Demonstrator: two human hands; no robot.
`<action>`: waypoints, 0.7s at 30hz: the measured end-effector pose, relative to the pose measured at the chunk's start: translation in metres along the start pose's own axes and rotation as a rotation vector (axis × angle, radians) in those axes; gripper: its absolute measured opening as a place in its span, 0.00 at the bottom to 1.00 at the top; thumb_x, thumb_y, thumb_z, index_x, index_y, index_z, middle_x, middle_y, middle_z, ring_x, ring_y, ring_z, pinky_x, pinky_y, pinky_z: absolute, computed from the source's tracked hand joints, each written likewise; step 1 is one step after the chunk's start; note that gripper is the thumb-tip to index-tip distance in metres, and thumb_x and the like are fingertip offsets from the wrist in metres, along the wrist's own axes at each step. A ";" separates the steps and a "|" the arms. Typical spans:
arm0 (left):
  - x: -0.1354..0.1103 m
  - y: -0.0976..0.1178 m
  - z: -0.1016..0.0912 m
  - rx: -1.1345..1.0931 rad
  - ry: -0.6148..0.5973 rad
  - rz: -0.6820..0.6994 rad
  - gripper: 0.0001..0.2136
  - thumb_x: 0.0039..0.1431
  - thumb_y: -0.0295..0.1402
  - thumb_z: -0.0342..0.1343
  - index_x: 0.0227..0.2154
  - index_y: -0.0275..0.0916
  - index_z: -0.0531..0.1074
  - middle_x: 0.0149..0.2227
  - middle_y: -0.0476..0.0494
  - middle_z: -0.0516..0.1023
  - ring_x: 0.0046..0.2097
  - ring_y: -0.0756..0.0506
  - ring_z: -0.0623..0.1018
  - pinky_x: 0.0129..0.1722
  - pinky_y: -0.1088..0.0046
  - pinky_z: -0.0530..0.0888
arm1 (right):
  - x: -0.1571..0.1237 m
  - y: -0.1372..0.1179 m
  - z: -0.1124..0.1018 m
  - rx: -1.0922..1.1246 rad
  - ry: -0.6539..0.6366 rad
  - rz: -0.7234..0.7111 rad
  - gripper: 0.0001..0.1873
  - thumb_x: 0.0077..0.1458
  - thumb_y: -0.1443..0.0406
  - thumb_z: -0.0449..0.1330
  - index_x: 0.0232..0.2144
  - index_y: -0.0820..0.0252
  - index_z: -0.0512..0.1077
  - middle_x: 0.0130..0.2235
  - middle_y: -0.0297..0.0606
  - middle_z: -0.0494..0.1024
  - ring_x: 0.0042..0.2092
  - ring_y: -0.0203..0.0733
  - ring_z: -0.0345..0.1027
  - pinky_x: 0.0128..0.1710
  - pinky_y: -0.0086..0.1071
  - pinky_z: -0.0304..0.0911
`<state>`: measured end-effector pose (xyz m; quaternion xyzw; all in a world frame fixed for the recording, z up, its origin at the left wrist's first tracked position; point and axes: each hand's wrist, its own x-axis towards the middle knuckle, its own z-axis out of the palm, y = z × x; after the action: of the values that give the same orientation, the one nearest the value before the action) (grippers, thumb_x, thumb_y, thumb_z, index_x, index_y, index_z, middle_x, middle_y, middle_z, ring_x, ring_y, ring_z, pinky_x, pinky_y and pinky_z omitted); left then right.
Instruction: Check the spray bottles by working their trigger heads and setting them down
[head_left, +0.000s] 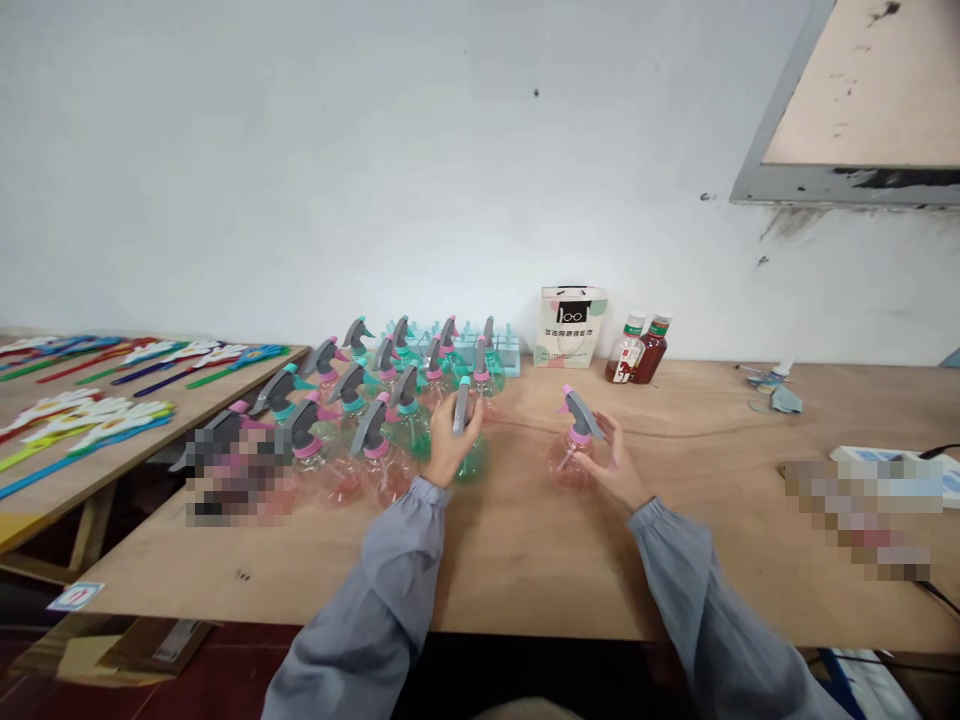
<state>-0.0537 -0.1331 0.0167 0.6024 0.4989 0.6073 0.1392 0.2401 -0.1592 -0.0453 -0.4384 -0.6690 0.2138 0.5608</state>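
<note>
My left hand (452, 442) is wrapped round a green spray bottle (471, 455) with a grey trigger head, at the right edge of a group of several spray bottles (360, 420) standing on the wooden table (525, 560). My right hand (615, 462) grips a pink spray bottle (570, 450) that stands apart from the group, near the table's middle; its grey trigger with a pink tip points left. Both arms wear grey sleeves.
A small paper bag (571, 326) and two dark red drink bottles (639, 349) stand at the back by the white wall. A light blue rack (506, 348) sits behind the bottles. A second table at left holds colourful hand-shaped clappers (97, 415). Small items lie at far right (776, 392).
</note>
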 end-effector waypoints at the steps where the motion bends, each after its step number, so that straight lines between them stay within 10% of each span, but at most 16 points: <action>1: 0.003 -0.005 0.002 0.001 0.010 0.001 0.13 0.56 0.42 0.59 0.38 0.40 0.76 0.25 0.52 0.70 0.29 0.49 0.71 0.37 0.73 0.69 | 0.007 -0.007 -0.002 0.032 -0.020 0.009 0.43 0.50 0.49 0.68 0.62 0.49 0.54 0.66 0.51 0.61 0.68 0.57 0.56 0.67 0.59 0.52; 8: 0.015 -0.015 0.007 0.025 0.068 0.026 0.20 0.54 0.47 0.63 0.44 0.40 0.75 0.27 0.52 0.72 0.30 0.48 0.72 0.38 0.71 0.71 | 0.040 -0.038 0.002 0.155 -0.142 0.013 0.41 0.49 0.51 0.69 0.60 0.48 0.56 0.64 0.47 0.64 0.60 0.49 0.67 0.55 0.46 0.68; 15: -0.026 -0.039 0.010 0.098 0.032 -0.035 0.37 0.49 0.47 0.66 0.61 0.41 0.61 0.58 0.33 0.74 0.60 0.34 0.74 0.59 0.55 0.70 | 0.050 -0.037 0.011 0.088 -0.279 0.049 0.31 0.50 0.57 0.64 0.57 0.49 0.68 0.39 0.35 0.76 0.31 0.38 0.66 0.36 0.37 0.71; 21: -0.055 -0.064 0.014 0.087 -0.078 -0.056 0.39 0.49 0.46 0.66 0.61 0.39 0.58 0.62 0.29 0.68 0.64 0.32 0.70 0.64 0.50 0.66 | 0.051 -0.049 0.012 0.166 -0.192 0.146 0.19 0.43 0.64 0.59 0.41 0.51 0.77 0.42 0.36 0.81 0.40 0.45 0.72 0.46 0.42 0.70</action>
<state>-0.0559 -0.1395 -0.0687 0.6171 0.5355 0.5570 0.1492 0.2127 -0.1399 0.0183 -0.4155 -0.6660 0.3496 0.5116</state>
